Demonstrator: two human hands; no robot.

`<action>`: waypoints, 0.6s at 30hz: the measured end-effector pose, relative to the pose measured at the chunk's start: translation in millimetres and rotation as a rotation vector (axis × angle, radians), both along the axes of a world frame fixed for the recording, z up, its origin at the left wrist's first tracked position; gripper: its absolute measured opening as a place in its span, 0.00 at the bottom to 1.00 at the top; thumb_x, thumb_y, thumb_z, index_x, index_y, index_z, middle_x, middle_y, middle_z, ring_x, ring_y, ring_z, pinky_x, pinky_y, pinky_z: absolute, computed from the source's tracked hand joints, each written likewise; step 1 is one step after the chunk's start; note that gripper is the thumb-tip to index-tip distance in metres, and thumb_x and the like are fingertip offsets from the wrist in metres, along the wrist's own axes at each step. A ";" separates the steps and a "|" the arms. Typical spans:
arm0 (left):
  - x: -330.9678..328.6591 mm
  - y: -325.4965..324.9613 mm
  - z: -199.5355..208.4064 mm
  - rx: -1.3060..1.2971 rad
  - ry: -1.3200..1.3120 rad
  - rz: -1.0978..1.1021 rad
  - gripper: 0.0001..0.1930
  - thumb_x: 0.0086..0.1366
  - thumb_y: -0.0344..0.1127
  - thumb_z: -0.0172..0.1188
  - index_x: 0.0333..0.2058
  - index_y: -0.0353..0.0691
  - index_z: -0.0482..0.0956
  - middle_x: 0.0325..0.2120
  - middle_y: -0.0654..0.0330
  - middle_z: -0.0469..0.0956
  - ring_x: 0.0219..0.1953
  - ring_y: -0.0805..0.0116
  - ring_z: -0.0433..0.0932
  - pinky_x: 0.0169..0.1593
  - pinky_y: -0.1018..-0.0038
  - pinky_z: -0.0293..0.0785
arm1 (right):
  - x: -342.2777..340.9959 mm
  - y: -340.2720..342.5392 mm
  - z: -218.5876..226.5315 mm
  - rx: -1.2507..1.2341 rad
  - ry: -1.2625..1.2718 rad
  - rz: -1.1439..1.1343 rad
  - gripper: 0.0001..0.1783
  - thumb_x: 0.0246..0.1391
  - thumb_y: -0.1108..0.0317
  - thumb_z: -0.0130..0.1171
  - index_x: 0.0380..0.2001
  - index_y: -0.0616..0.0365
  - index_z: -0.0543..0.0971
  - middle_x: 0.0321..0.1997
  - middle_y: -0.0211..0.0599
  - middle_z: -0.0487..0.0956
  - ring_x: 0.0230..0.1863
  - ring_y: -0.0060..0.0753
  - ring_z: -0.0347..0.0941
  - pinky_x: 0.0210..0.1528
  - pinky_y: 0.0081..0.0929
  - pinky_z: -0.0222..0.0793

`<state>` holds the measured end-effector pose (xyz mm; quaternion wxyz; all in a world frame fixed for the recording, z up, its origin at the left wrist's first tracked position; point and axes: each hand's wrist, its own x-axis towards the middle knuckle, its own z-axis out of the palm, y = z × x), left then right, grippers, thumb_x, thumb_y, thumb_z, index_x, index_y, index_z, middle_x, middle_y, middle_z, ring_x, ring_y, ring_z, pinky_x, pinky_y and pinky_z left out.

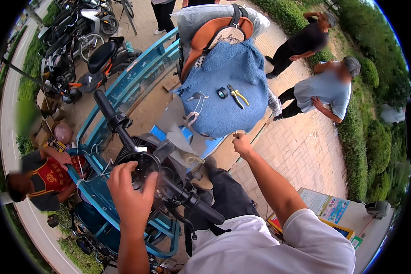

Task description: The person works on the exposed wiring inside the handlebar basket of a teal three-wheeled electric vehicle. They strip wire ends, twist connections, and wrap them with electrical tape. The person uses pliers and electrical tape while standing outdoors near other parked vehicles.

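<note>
My left hand (pixel 131 189) is over the round, black-rimmed unit (pixel 144 157) at the middle of a handlebar (pixel 194 201). Its thumb and fingers are spread apart across the unit; whether they touch it I cannot tell. Farther right, my right hand (pixel 243 145) is closed at the near edge of a blue towel (pixel 249 50) draped over a seat. Something small and pale shows at its fingertips, too small to name. Pliers with yellow handles (pixel 236 95), a roll of black tape (pixel 222 93) and a short cable with a connector (pixel 197 97) lie on the towel.
A blue metal frame (pixel 141 61) surrounds the vehicle bed. At left a person in a red apron (pixel 55 171) leans in; two people (pixel 324 86) stand at right. Parked scooters (pixel 102 59) fill the upper left. A table (pixel 324 208) with a printed sheet stands lower right.
</note>
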<state>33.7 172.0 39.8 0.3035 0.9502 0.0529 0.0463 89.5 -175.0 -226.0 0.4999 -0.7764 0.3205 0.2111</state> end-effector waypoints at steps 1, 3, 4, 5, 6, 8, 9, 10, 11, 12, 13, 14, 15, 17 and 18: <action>1.6 -7.2 0.9 -0.033 0.055 0.092 0.20 0.50 0.34 0.69 0.42 0.37 0.74 0.40 0.58 0.71 0.42 0.58 0.68 0.48 0.62 0.65 | 11.3 -10.1 -18.0 -0.073 -0.014 0.101 0.19 0.50 0.74 0.50 0.47 0.70 0.73 0.24 0.39 0.73 0.22 0.28 0.70 0.22 0.30 0.68; 9.2 -14.0 6.8 -0.126 0.125 0.158 0.21 0.51 0.33 0.68 0.43 0.35 0.74 0.39 0.59 0.71 0.36 0.64 0.67 0.43 0.68 0.66 | 30.5 -32.9 -82.8 -0.239 -0.071 0.131 0.18 0.50 0.74 0.52 0.45 0.69 0.74 0.25 0.43 0.76 0.26 0.35 0.74 0.27 0.33 0.71; 9.2 -13.8 7.9 -0.129 0.152 0.185 0.21 0.51 0.32 0.68 0.43 0.34 0.73 0.40 0.59 0.71 0.36 0.65 0.66 0.43 0.68 0.66 | 38.6 -33.8 -94.9 -0.314 -0.095 0.158 0.17 0.50 0.74 0.52 0.45 0.68 0.75 0.26 0.45 0.77 0.28 0.38 0.76 0.30 0.35 0.73; 9.5 -14.4 8.2 -0.132 0.181 0.211 0.22 0.51 0.32 0.68 0.44 0.34 0.73 0.40 0.58 0.72 0.35 0.65 0.66 0.42 0.69 0.66 | 48.1 -40.2 -105.1 -0.369 -0.120 0.201 0.17 0.50 0.74 0.53 0.44 0.67 0.76 0.28 0.48 0.78 0.31 0.42 0.77 0.34 0.36 0.73; 5.1 -15.8 7.9 -0.097 0.186 0.246 0.22 0.53 0.32 0.67 0.46 0.33 0.73 0.41 0.58 0.72 0.34 0.66 0.66 0.41 0.69 0.67 | 59.9 -36.4 -101.4 -0.413 -0.143 0.250 0.16 0.50 0.74 0.53 0.44 0.67 0.76 0.31 0.50 0.79 0.34 0.46 0.77 0.38 0.37 0.73; 1.9 -16.8 9.9 -0.034 0.194 0.241 0.20 0.55 0.32 0.65 0.46 0.33 0.75 0.42 0.57 0.73 0.36 0.65 0.68 0.42 0.69 0.68 | 76.2 -36.4 -90.7 -0.466 -0.191 0.317 0.15 0.50 0.74 0.53 0.42 0.64 0.78 0.36 0.54 0.80 0.39 0.52 0.77 0.44 0.39 0.72; 2.2 -16.4 10.5 -0.019 0.200 0.245 0.19 0.56 0.31 0.64 0.47 0.32 0.75 0.42 0.56 0.73 0.38 0.65 0.69 0.42 0.69 0.68 | 87.6 -39.4 -87.6 -0.473 -0.227 0.342 0.14 0.50 0.74 0.52 0.41 0.63 0.78 0.37 0.56 0.79 0.42 0.54 0.76 0.46 0.40 0.71; 0.5 -15.7 7.9 -0.033 0.180 0.263 0.18 0.57 0.31 0.63 0.47 0.32 0.75 0.42 0.55 0.73 0.40 0.63 0.70 0.43 0.69 0.68 | 98.0 -41.7 -84.9 -0.480 -0.261 0.373 0.13 0.49 0.74 0.52 0.39 0.61 0.79 0.39 0.57 0.79 0.45 0.55 0.75 0.49 0.41 0.70; -1.5 -15.2 3.5 -0.045 0.161 0.283 0.17 0.58 0.30 0.62 0.47 0.32 0.75 0.43 0.54 0.73 0.41 0.62 0.71 0.45 0.68 0.68 | 110.7 -43.8 -82.4 -0.427 -0.267 0.407 0.13 0.50 0.74 0.52 0.39 0.61 0.79 0.39 0.57 0.79 0.45 0.55 0.75 0.49 0.41 0.70; -5.1 -15.7 1.6 -0.059 0.141 0.310 0.16 0.59 0.29 0.60 0.47 0.31 0.75 0.43 0.53 0.74 0.43 0.61 0.72 0.46 0.67 0.68 | 123.9 -44.6 -78.8 -0.375 -0.273 0.448 0.13 0.50 0.73 0.52 0.39 0.62 0.79 0.39 0.56 0.79 0.44 0.55 0.75 0.49 0.41 0.70; -4.7 -19.2 2.5 0.005 0.131 0.294 0.16 0.59 0.28 0.60 0.46 0.31 0.76 0.43 0.53 0.73 0.44 0.59 0.72 0.47 0.67 0.68 | 136.5 -45.0 -77.4 -0.321 -0.284 0.493 0.12 0.50 0.73 0.53 0.39 0.62 0.79 0.39 0.56 0.79 0.44 0.55 0.75 0.49 0.41 0.70; -1.3 -24.4 3.6 0.071 0.124 0.280 0.15 0.60 0.27 0.59 0.46 0.30 0.76 0.43 0.52 0.73 0.44 0.58 0.72 0.48 0.66 0.68 | 144.9 -46.1 -74.9 -0.334 -0.327 0.504 0.13 0.50 0.73 0.53 0.39 0.62 0.79 0.39 0.56 0.79 0.44 0.55 0.75 0.49 0.41 0.70; 1.6 -28.0 5.4 0.136 0.116 0.268 0.15 0.60 0.27 0.58 0.46 0.30 0.76 0.43 0.52 0.73 0.45 0.57 0.72 0.49 0.65 0.68 | 153.3 -47.5 -74.1 -0.346 -0.376 0.517 0.13 0.50 0.72 0.54 0.39 0.62 0.79 0.39 0.56 0.79 0.44 0.55 0.75 0.49 0.41 0.70; 6.3 -31.5 7.7 0.148 0.127 0.301 0.15 0.59 0.27 0.60 0.45 0.30 0.76 0.42 0.51 0.74 0.45 0.55 0.72 0.50 0.65 0.67 | 165.7 -52.2 -78.1 -0.352 -0.336 0.543 0.15 0.50 0.71 0.54 0.41 0.63 0.78 0.39 0.54 0.80 0.44 0.53 0.77 0.48 0.38 0.71; 8.7 -32.0 9.2 0.123 0.141 0.317 0.15 0.59 0.28 0.60 0.45 0.30 0.77 0.41 0.51 0.74 0.45 0.55 0.72 0.50 0.65 0.67 | 168.1 -52.0 -76.9 -0.399 -0.338 0.556 0.14 0.50 0.70 0.54 0.41 0.63 0.78 0.39 0.54 0.80 0.44 0.53 0.77 0.48 0.39 0.71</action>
